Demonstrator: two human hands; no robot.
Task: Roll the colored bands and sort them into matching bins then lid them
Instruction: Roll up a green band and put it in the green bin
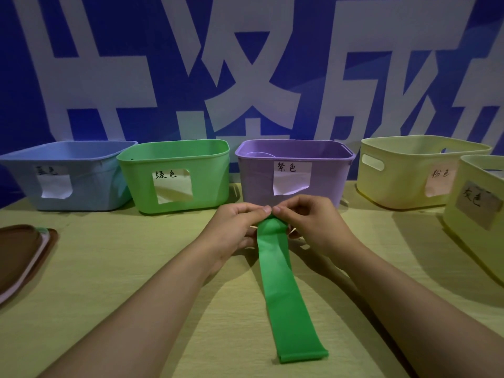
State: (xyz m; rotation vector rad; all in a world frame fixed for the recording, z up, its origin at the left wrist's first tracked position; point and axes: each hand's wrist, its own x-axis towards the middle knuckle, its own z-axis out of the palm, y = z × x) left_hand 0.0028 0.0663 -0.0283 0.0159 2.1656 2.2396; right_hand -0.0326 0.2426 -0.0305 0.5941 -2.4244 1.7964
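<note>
Left hand (pixel 236 224) and right hand (pixel 308 222) pinching the green band's (pixel 283 290) far end, both grips grasping it, band lying along the counter (pixel 136 282), green bin (pixel 177 174) behind

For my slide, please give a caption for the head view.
Both hands start rolling a green band before the green bin.

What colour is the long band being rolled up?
Bright green, seen in the head view: the band lies on the table, its far end pinched by both hands.

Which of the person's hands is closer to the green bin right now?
Left. The left hand sits just in front of the green bin's right corner, pinching the green band. The right hand is farther right, before the purple bin.
</note>
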